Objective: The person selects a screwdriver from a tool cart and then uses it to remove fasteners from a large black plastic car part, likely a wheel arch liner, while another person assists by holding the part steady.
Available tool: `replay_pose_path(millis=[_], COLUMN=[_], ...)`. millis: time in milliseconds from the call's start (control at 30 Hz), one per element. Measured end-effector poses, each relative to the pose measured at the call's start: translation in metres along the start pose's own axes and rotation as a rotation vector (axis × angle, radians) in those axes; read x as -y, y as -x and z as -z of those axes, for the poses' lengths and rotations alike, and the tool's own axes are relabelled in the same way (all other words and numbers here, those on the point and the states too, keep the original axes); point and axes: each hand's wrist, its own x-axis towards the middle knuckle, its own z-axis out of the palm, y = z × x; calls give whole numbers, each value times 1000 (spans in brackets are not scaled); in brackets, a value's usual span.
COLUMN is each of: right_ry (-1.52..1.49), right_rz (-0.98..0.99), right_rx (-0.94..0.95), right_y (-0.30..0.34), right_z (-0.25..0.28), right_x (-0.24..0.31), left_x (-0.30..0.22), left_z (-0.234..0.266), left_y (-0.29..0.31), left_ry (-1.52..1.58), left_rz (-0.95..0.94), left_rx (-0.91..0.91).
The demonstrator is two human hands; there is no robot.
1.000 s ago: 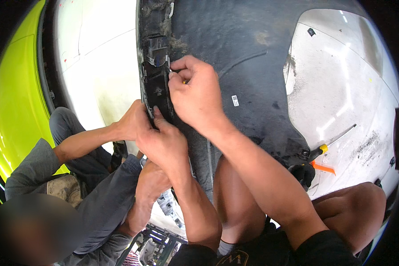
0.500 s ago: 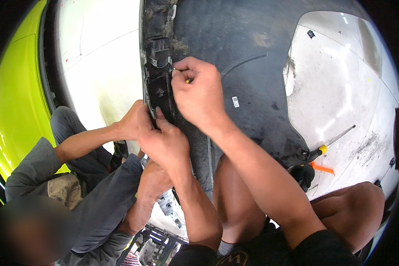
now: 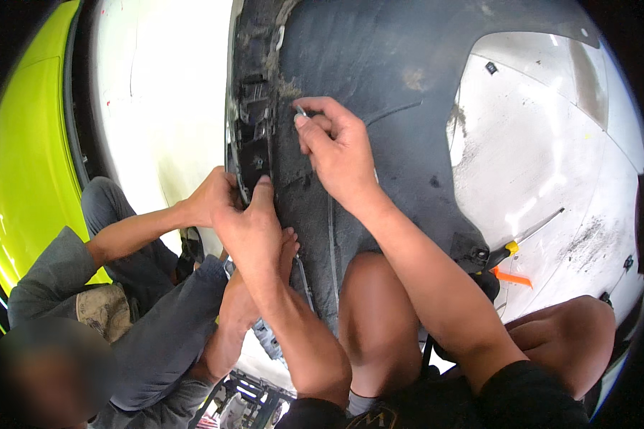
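Note:
A large dark plastic panel (image 3: 401,164), like the inside of a car bumper, spreads before me with a slotted flange (image 3: 257,150) along its left edge. My left hand (image 3: 254,229) grips that flange, thumb on the inner face and fingers curled around the outside. Just right of the flange, my right hand (image 3: 336,146) is raised and pinches a small shiny metal piece (image 3: 300,111); its exact kind is unclear. A co-worker's hand (image 3: 213,196) holds the same edge, touching or very close to my left hand.
The co-worker sits at the lower left, with a bare foot (image 3: 288,247) by the flange. A bright yellow-green car panel (image 3: 28,157) stands far left. On the right, a long tool with a yellow-and-black handle (image 3: 511,248) and an orange tool (image 3: 514,277) lie near my knee.
My right hand has drawn back from the flange to the right, carrying the small metal piece. My left hand has shifted slightly left, still on the edge. The panel has moved slightly.

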Motion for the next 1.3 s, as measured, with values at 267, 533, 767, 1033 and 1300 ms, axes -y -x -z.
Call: replay_pose_path(millis=[267, 533, 767, 1033, 1300], right_ry=[46, 210, 189, 328, 282], right_rz=[66, 77, 35, 1, -105], right_rx=[-89, -5, -38, -240, -373], right_y=[-54, -80, -79, -65, -54], right_z=[3, 26, 15, -14, -47], right_x=[37, 56, 66, 76, 86], left_x=[-152, -134, -141, -167, -153], left_z=[-75, -78, -92, -101, -95], left_y=[6, -1, -15, -9, -10], left_ry=[-15, -19, -244, -162, -63], left_rz=[215, 101, 124, 234, 62], left_rx=[-670, -773, -933, -904, -823])
